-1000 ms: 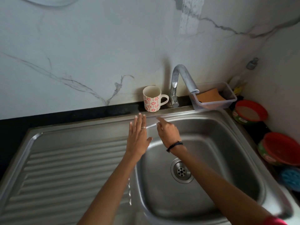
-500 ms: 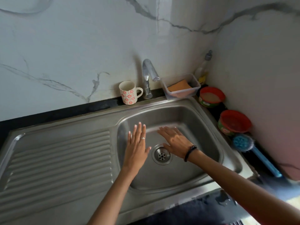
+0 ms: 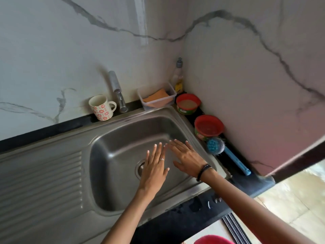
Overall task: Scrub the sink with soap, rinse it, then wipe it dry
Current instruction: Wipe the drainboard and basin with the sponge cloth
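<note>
The steel sink (image 3: 112,143) has a deep basin with a drain (image 3: 140,169) partly hidden under my left hand. My left hand (image 3: 154,166) is spread flat over the basin, fingers straight, a ring on one finger. My right hand (image 3: 187,158), with a black band at the wrist, is spread flat beside it towards the basin's right wall. Neither hand holds anything. Two red soap tubs (image 3: 187,103) (image 3: 208,126) stand on the right ledge. An orange sponge (image 3: 158,96) lies in a clear box (image 3: 173,93). A blue scrub brush (image 3: 215,146) lies by the nearer tub.
A flowered mug (image 3: 102,107) stands left of the tap (image 3: 117,90) at the back. A ribbed drainboard (image 3: 40,176) fills the left side. A soap bottle (image 3: 177,75) stands in the wall corner. Marble walls close the back and right. The dark counter edge (image 3: 193,210) runs below.
The view has swung left and back, so the sink now sits lower and turned. Both hands have moved from the basin's back rim down over its floor, still flat and empty.
</note>
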